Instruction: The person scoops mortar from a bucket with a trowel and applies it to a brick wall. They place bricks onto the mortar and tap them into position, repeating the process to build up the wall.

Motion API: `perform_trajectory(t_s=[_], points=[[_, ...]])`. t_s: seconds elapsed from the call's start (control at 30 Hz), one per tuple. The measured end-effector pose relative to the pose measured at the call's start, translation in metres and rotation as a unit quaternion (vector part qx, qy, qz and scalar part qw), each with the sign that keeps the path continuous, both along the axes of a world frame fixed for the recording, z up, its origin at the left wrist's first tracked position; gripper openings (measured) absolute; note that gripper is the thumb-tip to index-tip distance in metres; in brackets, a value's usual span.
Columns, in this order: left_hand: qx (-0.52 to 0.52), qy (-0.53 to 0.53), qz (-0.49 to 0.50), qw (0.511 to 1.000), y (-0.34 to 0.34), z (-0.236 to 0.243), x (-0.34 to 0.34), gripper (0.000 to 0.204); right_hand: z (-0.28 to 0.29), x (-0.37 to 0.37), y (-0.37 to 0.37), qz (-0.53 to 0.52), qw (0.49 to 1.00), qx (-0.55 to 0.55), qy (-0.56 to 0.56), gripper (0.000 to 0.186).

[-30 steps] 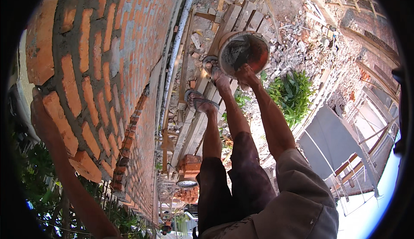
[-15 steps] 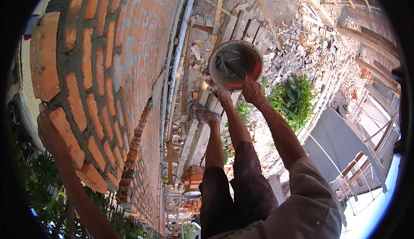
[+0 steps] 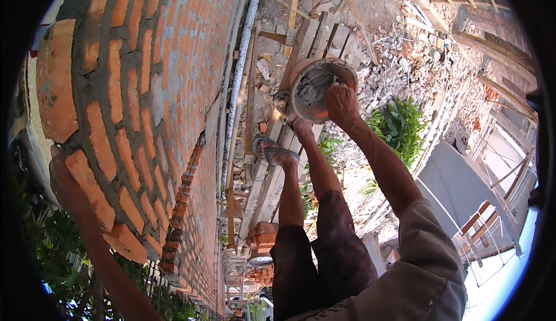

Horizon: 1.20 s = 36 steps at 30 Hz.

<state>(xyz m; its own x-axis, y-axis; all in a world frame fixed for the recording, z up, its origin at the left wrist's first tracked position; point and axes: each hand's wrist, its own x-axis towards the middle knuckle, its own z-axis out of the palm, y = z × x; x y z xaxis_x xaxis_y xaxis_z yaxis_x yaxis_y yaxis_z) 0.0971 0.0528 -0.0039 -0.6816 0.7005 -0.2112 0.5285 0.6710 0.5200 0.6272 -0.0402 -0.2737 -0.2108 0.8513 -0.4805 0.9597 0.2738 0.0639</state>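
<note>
At the left, my left hand point(image 3: 65, 176) lies along the outer side of an orange brick point(image 3: 88, 190) in the top course of the wall. Its visible fingers are stretched out against the brick; the others are hidden. Over a round bucket point(image 3: 301, 72) of grey wet mortar point(image 3: 314, 86), my right hand point(image 3: 343, 103) is closed around a trowel, which it mostly covers. The blade cannot be made out clearly. Another top-course brick point(image 3: 57, 80) sits just beyond my left hand, with a dark gap between the two bricks.
The brick wall point(image 3: 168, 89) drops away along my left side. My sandalled feet point(image 3: 275, 150) stand on wooden planks point(image 3: 272, 176) beside it. Rubble point(image 3: 399, 66), a leafy green plant point(image 3: 399, 130) and timber poles point(image 3: 353, 8) lie below to the right.
My right hand has turned and moved slightly up over the bucket, and the trowel blade seen before is now mostly hidden. The bucket has shifted slightly right. My left hand stays at the brick.
</note>
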Motion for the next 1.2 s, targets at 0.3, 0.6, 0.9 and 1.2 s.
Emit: perform_trajectory(t_s=[0.3, 0.6, 0.9, 1.2], points=[[0.019, -0.015, -0.009, 1.0, -0.004, -0.003, -0.008, 0.056, 0.001, 0.009, -0.064, -0.033, 0.991, -0.127, 0.035, 0.029], [0.048, -0.043, 0.004, 0.998, 0.001, -0.005, -0.008, 0.057, -0.051, 0.025, -0.077, -0.246, 0.949, -0.152, 0.124, 0.028], [0.087, -0.029, -0.036, 0.995, -0.005, -0.007, -0.008, 0.051, -0.055, 0.045, -0.056, -0.126, 0.95, -0.162, 0.235, 0.03], [0.024, 0.137, -0.058, 0.989, -0.009, -0.004, 0.011, 0.038, -0.028, 0.071, -0.078, -0.302, 0.856, -0.197, 0.37, 0.033]])
